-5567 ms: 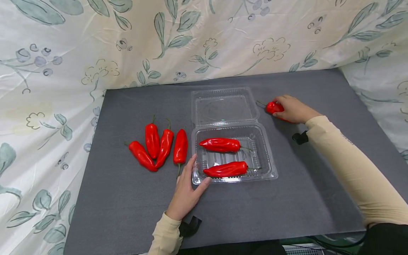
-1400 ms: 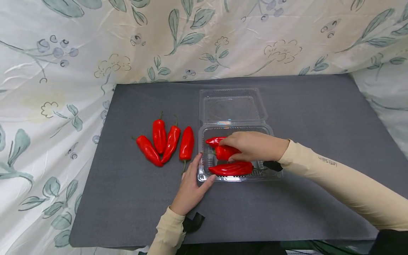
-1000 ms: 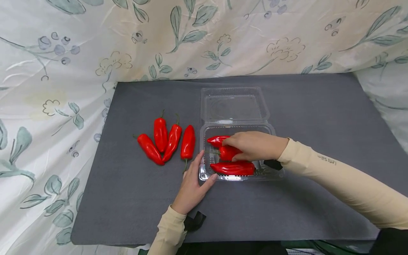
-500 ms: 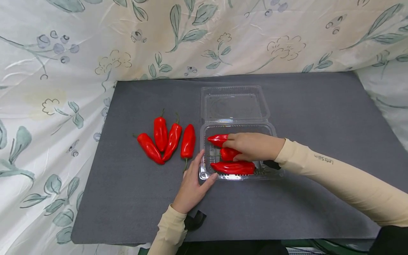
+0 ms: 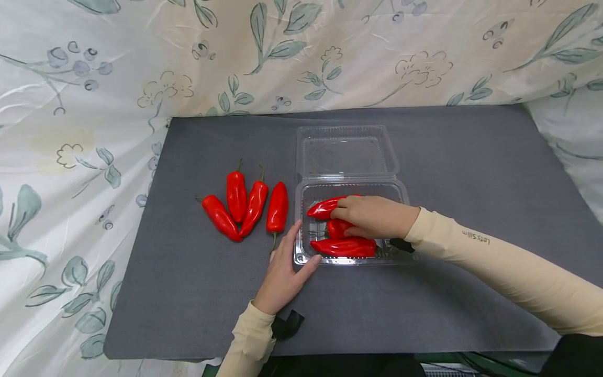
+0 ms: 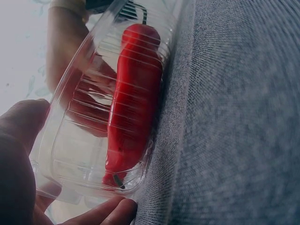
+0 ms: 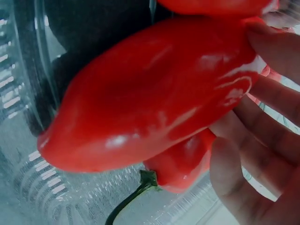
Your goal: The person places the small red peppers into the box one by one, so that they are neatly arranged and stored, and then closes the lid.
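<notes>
Red loose peppers (image 5: 245,204) lying leftmost on grey worktop (image 5: 188,293). Left hand (image 5: 282,272) flat, fingers relaxed, touching clear container (image 5: 395,188) corner. Right hand (image 5: 372,215) inside container, curled, grasping middle pepper (image 5: 336,228) between two others.

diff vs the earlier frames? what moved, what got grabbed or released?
The right hand carried a red pepper from the mat's far right into the clear clamshell box and now holds that middle pepper between the two peppers already inside; not released. Unchanged: the left hand rests on the box's near-left corner, four loose peppers lie left of it, and the lid stays open.
</notes>
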`<move>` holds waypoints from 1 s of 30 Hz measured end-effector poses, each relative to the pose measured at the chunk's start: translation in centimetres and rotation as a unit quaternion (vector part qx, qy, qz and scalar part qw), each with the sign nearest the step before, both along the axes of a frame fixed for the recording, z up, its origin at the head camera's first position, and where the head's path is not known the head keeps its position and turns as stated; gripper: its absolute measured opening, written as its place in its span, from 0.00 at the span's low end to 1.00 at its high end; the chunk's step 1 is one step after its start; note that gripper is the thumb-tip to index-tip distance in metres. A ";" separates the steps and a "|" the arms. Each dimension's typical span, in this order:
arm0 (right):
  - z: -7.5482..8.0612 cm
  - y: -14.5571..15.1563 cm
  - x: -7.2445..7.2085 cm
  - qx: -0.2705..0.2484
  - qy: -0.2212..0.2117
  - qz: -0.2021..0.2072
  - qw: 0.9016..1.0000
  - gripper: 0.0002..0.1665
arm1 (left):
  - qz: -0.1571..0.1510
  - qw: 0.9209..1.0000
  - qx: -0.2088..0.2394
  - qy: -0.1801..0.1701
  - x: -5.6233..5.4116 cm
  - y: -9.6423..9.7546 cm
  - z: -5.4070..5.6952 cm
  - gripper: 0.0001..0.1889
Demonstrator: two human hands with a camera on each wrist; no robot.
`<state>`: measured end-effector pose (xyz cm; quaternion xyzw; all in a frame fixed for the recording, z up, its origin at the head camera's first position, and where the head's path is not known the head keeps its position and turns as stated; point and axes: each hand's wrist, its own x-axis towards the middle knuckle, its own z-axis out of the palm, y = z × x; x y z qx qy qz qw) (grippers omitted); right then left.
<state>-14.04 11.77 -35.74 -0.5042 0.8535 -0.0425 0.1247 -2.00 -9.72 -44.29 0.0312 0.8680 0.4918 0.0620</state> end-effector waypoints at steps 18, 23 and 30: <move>-0.2 0.6 0.0 -0.006 -0.008 -0.018 1.000 0.31 | 0.000 1.000 -0.004 0.003 0.1 0.0 0.0 0.43; 0.5 1.0 -0.2 -0.030 -0.005 -0.020 0.999 0.27 | 0.000 1.000 -0.005 0.004 0.0 0.0 0.1 0.43; 1.9 1.5 -0.6 -0.059 -0.012 -0.049 0.997 0.28 | 0.002 1.000 -0.003 0.004 0.1 0.1 0.0 0.43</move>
